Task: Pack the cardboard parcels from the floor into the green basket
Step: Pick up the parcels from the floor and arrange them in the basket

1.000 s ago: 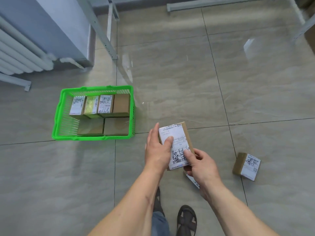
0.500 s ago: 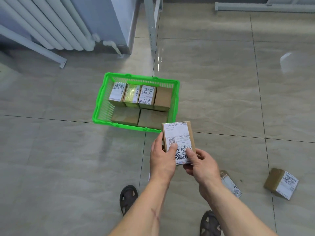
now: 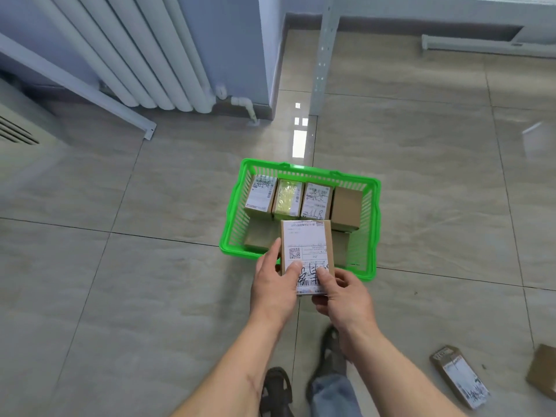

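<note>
Parcel in hand: cardboard parcel with a white label, held label-up over the near edge of the green basket; half a second ago it hung short of the rim, over bare floor.
Left hand: left hand grips the parcel's left side, thumb pressed on the label, fingers wrapped behind.
Right hand: right hand pinches the lower right corner, thumb on top.
Basket contents: back row of four parcels stands on edge, side by side; two more lie flat in the front row, partly hidden behind the held one.
Change: the person has stepped closer and the basket has come right under the hands.
Meaning for task: carry seems finished; placing is likely next, probably on the flat front row.
Still on floor: a labelled parcel and another parcel at the frame edge, well apart from the basket, by the person's right side.
Floor: glossy tiles.
</note>
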